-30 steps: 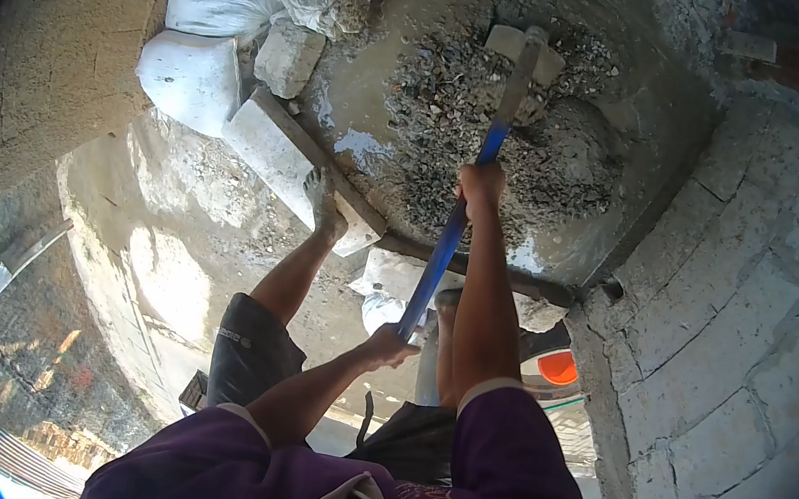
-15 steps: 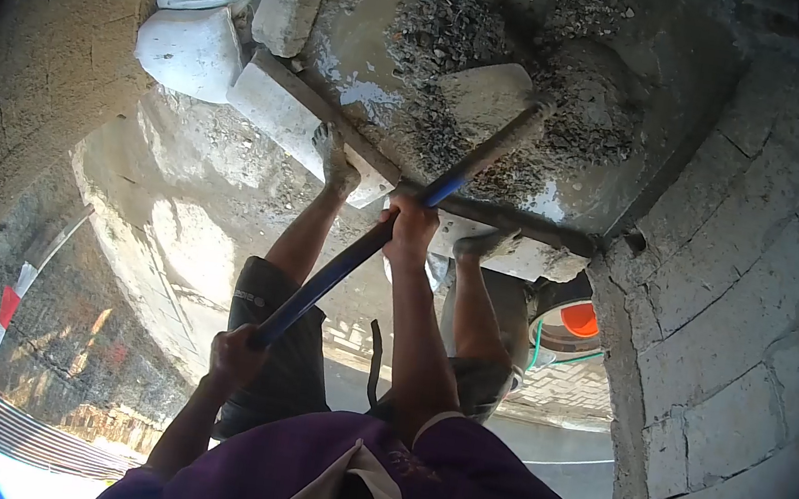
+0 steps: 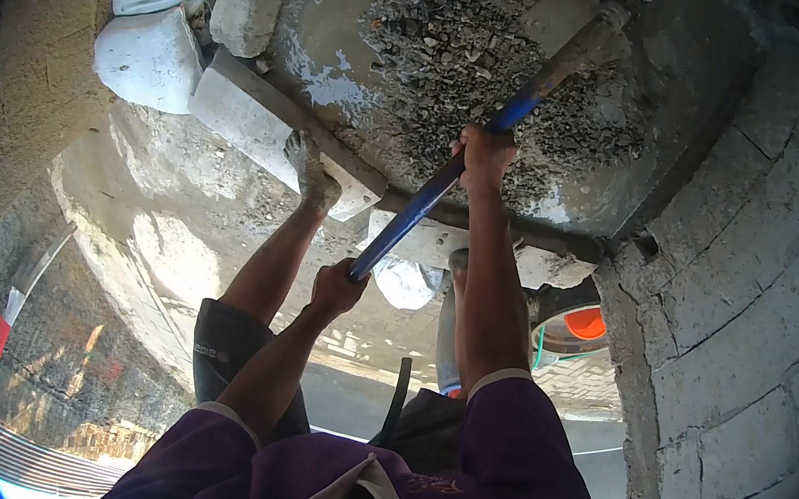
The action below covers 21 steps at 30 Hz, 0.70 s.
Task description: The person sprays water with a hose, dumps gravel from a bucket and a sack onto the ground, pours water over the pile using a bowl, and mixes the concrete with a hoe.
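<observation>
My left hand is closed round the lower end of a blue-handled hoe. Farther up the same handle, my right hand grips it with the fingers wrapped round. The hoe's pale, mud-coated blade lies at the far side of a heap of wet gravel, at the top of the view. The handle slants from lower left to upper right across the gravel's near edge. Grey sludge surrounds the heap.
Concrete blocks edge the mixing area, and my bare, muddy foot is on one. White sacks are stacked at upper left. A block wall rises on the right. Near it sits a bucket with something orange inside.
Both hands and the hoe have moved forward, up and to the right. The blade has shifted from mid-heap to the heap's far side, uncovering more gravel.
</observation>
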Each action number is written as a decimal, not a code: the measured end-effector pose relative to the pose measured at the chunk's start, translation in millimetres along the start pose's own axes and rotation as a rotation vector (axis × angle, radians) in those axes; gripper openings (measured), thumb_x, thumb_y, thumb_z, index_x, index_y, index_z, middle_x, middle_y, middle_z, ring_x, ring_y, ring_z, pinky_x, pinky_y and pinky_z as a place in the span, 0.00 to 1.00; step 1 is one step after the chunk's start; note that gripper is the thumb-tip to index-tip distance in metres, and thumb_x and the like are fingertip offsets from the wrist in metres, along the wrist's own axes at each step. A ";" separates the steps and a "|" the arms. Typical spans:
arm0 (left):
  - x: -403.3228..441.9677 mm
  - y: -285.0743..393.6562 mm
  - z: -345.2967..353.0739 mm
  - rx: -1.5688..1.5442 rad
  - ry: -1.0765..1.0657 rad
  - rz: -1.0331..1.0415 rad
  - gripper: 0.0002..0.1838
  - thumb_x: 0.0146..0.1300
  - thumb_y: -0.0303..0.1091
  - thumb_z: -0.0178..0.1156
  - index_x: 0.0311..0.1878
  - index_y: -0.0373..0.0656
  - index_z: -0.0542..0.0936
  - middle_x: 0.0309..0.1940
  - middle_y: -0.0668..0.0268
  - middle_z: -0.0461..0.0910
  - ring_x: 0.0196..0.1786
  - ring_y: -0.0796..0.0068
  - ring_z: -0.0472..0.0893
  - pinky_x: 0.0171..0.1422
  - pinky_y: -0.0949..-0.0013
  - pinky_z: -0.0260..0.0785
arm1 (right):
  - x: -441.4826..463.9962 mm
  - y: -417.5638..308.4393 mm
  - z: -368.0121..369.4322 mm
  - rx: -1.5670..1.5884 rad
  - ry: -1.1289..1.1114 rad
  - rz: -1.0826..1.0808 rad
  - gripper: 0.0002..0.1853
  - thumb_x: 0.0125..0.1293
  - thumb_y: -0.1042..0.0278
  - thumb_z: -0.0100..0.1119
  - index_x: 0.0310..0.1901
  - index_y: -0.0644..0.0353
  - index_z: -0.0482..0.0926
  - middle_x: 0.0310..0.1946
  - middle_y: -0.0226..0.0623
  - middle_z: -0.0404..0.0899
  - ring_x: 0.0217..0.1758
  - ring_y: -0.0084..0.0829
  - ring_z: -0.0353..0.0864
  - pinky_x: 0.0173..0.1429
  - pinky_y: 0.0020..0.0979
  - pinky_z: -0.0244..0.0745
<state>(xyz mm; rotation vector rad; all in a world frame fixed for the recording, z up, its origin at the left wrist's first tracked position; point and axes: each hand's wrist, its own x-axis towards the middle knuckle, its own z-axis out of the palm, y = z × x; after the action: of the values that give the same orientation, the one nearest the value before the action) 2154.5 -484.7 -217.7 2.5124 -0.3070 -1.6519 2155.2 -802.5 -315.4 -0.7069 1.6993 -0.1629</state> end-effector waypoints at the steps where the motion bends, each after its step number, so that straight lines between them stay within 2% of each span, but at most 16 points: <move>1: 14.9 0.6 6.1 0.007 0.009 0.046 0.16 0.56 0.45 0.65 0.42 0.46 0.82 0.28 0.54 0.83 0.35 0.51 0.83 0.41 0.53 0.75 | 6.4 -3.5 1.5 -0.015 0.017 -0.038 0.05 0.47 0.80 0.57 0.23 0.67 0.70 0.15 0.36 0.70 0.12 0.31 0.72 0.17 0.32 0.69; 3: 45.6 6.0 18.8 0.005 0.013 0.094 0.15 0.56 0.46 0.65 0.42 0.47 0.82 0.28 0.54 0.83 0.35 0.51 0.83 0.40 0.53 0.76 | 17.5 -19.1 3.7 0.000 0.013 -0.084 0.05 0.48 0.81 0.57 0.24 0.68 0.70 0.16 0.37 0.71 0.12 0.31 0.72 0.17 0.33 0.69; 5: 77.6 17.7 27.8 -0.075 0.104 0.220 0.16 0.54 0.43 0.68 0.40 0.42 0.81 0.24 0.54 0.82 0.30 0.52 0.83 0.35 0.56 0.76 | 29.6 -40.8 5.5 -0.059 0.022 -0.219 0.06 0.49 0.80 0.58 0.23 0.68 0.69 0.17 0.37 0.71 0.12 0.31 0.72 0.16 0.32 0.69; 6: 95.3 32.3 28.7 -0.068 0.133 0.273 0.16 0.54 0.42 0.68 0.40 0.42 0.81 0.24 0.54 0.82 0.29 0.53 0.83 0.34 0.56 0.75 | 33.1 -61.4 4.2 -0.017 0.024 -0.254 0.06 0.50 0.80 0.58 0.23 0.68 0.70 0.17 0.38 0.71 0.13 0.31 0.72 0.17 0.33 0.69; 9: 142.9 102.1 19.9 -0.168 0.276 0.462 0.13 0.54 0.38 0.69 0.38 0.42 0.81 0.23 0.55 0.81 0.28 0.55 0.84 0.31 0.59 0.75 | 60.0 -142.8 -4.1 0.135 -0.034 -0.402 0.04 0.52 0.80 0.58 0.24 0.69 0.73 0.18 0.39 0.72 0.16 0.32 0.73 0.21 0.36 0.70; 13: 134.5 179.3 -0.1 -0.232 0.374 0.600 0.12 0.54 0.37 0.68 0.37 0.42 0.80 0.22 0.55 0.81 0.27 0.56 0.83 0.30 0.61 0.74 | 38.5 -242.7 -12.2 0.115 -0.031 -0.464 0.03 0.53 0.80 0.59 0.26 0.68 0.74 0.19 0.39 0.72 0.18 0.32 0.73 0.24 0.37 0.70; 15: 97.4 189.0 -2.3 -0.264 0.375 0.537 0.12 0.53 0.37 0.69 0.36 0.41 0.80 0.21 0.55 0.81 0.26 0.57 0.83 0.29 0.63 0.74 | 25.1 -257.6 -10.0 0.037 -0.079 -0.430 0.04 0.53 0.80 0.60 0.26 0.68 0.74 0.20 0.39 0.73 0.18 0.32 0.72 0.25 0.35 0.70; 17: 42.5 194.1 -17.1 -0.279 0.174 0.318 0.13 0.53 0.37 0.69 0.37 0.40 0.81 0.22 0.56 0.81 0.27 0.61 0.84 0.31 0.63 0.75 | 25.2 -240.0 -2.8 -0.067 -0.104 -0.348 0.04 0.54 0.80 0.59 0.27 0.70 0.73 0.20 0.39 0.73 0.18 0.31 0.73 0.24 0.35 0.70; 19: 1.8 160.8 -1.1 -0.274 0.081 0.201 0.14 0.53 0.37 0.69 0.38 0.39 0.81 0.24 0.58 0.82 0.28 0.67 0.84 0.33 0.64 0.75 | 32.8 -188.4 4.9 -0.283 -0.179 -0.275 0.04 0.54 0.81 0.57 0.31 0.71 0.73 0.19 0.39 0.74 0.19 0.30 0.76 0.22 0.35 0.69; 20: -17.3 137.7 7.8 -0.268 0.042 0.175 0.14 0.53 0.37 0.69 0.39 0.39 0.82 0.25 0.59 0.82 0.29 0.68 0.84 0.34 0.65 0.74 | 34.2 -150.0 10.8 -0.313 -0.191 -0.159 0.06 0.55 0.81 0.56 0.34 0.73 0.74 0.19 0.40 0.74 0.19 0.29 0.77 0.21 0.34 0.68; 21: -37.1 115.1 12.4 -0.261 0.005 0.144 0.14 0.53 0.37 0.69 0.40 0.39 0.82 0.26 0.60 0.83 0.30 0.69 0.83 0.35 0.65 0.74 | 8.3 -128.5 16.4 -0.406 -0.126 -0.079 0.09 0.56 0.81 0.53 0.39 0.76 0.74 0.20 0.40 0.75 0.18 0.29 0.77 0.20 0.33 0.68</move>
<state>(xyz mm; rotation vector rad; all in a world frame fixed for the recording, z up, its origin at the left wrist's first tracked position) 2116.9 -587.8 -165.3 2.2482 -0.2472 -1.5227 2216.4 -905.8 -266.1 -1.0627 1.5985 0.1754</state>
